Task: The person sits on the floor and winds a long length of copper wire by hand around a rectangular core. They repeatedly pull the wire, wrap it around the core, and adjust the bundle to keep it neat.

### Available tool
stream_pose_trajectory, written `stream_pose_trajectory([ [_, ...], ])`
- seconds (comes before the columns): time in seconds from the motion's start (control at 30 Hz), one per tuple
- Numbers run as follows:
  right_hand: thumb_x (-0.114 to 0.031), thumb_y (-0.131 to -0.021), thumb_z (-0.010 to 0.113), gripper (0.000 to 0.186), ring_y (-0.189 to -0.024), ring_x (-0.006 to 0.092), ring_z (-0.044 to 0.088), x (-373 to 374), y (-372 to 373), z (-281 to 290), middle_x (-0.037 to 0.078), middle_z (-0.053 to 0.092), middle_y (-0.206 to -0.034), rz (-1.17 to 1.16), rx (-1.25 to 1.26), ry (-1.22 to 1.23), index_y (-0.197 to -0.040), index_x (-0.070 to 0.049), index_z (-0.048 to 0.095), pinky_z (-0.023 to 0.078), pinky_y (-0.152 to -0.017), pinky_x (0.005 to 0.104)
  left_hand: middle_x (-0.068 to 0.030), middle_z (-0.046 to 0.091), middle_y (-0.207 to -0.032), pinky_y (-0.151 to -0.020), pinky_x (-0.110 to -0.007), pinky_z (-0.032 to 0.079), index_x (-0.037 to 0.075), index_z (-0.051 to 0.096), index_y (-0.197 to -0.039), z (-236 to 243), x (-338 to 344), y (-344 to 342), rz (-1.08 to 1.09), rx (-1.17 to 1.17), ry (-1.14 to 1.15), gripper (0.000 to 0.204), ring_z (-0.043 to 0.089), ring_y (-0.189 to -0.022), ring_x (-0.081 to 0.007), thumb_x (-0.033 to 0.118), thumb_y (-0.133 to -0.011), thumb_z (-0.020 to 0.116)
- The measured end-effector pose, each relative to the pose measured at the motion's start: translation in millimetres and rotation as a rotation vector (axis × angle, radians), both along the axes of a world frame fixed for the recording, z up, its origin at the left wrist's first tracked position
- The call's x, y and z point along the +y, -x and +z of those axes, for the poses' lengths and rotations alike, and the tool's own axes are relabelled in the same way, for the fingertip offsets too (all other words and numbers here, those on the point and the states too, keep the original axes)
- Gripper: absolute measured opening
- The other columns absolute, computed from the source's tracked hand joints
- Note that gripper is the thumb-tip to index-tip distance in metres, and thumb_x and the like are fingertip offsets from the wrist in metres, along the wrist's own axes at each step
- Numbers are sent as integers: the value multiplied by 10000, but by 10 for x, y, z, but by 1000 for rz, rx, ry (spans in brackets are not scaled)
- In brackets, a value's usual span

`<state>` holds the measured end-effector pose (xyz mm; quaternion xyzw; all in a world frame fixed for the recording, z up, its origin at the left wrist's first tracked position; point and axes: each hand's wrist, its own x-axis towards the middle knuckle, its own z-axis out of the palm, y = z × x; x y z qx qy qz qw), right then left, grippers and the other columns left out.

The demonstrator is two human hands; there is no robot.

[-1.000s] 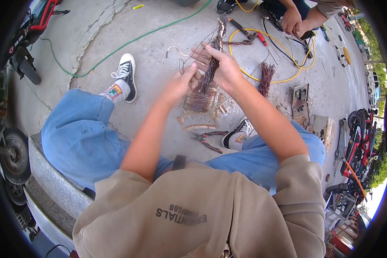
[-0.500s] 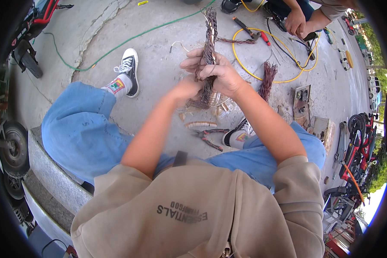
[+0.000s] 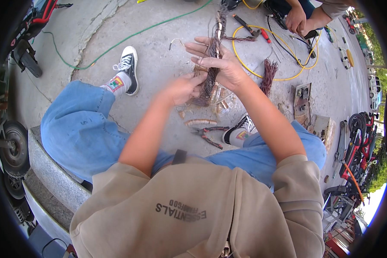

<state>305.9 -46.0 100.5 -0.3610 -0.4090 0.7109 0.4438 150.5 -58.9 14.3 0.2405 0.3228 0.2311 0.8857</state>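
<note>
A long bundle of dark brown twisted wire (image 3: 211,81) stands roughly upright in front of me. My right hand (image 3: 228,69) holds it between the thumb, which crosses its near side, and the palm. The other fingers of that hand stretch out behind the bundle, loosely spread. On the bundle's left side, my left hand (image 3: 182,89) is closed, its fingertips pinching at the wire strands. That hand is slightly blurred. Below both hands, clear plastic scraps (image 3: 222,107) lie on the concrete. Pliers with red and black handles (image 3: 210,136) rest nearer to me.
Another wire bundle (image 3: 269,77) lies right of my hands. Beyond are a hammer (image 3: 245,26), a red-handled screwdriver (image 3: 265,36), a coiled yellow cable (image 3: 284,80) and another person's hands (image 3: 300,21). A green hose (image 3: 129,42) crosses the floor. Metal parts (image 3: 303,103) sit at right.
My right hand's fingers have spread wider around the bundle. The bundle's top has tilted to the right. My left hand has shifted slightly, so more of its fingers show beside the wires.
</note>
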Motion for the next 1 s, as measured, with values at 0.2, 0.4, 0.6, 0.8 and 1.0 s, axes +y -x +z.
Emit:
stream_pose_trajectory([
  [0.2,-267,-982,555,223,-536,121,418,70,113,94,-20,405,-624,-312,-16,155,-925,-55,516,470,-597,321,-75,591,-1158,-894,-338,487,23,477,-1304,-22,-115,-9,-75,-9,-131,367,584,-1017,-167,257,-1021,469],
  [0.4,-265,-972,563,242,-452,82,397,254,-331,175,-9,455,-610,-424,-388,17,-854,-69,485,301,-408,241,-135,615,-1158,-929,-345,492,-1,448,-1347,190,198,338,211,60,-281,500,585,-1061,-186,383,-1037,375],
  [0.6,-188,-954,536,165,-732,202,623,250,-213,-14,144,668,-886,-379,-41,49,-877,-43,548,485,-669,294,-99,647,-982,-704,-274,487,19,535,-1159,397,244,308,261,341,-473,440,576,-773,-118,408,-1033,376],
  [0.8,-275,-972,457,218,-632,260,587,15,128,143,128,597,-700,100,261,244,-946,-65,511,466,-657,358,-84,600,-789,-483,-251,395,11,521,-986,359,85,-37,395,234,-1,399,497,-576,-121,343,-1051,311],
  [1.0,-328,-968,507,299,-408,137,418,88,-3,259,48,447,-534,-228,-152,114,-863,-47,510,313,-391,282,-68,498,-756,-458,-223,310,41,477,-903,-117,351,432,734,-258,330,381,339,-509,-110,356,-1050,321],
])
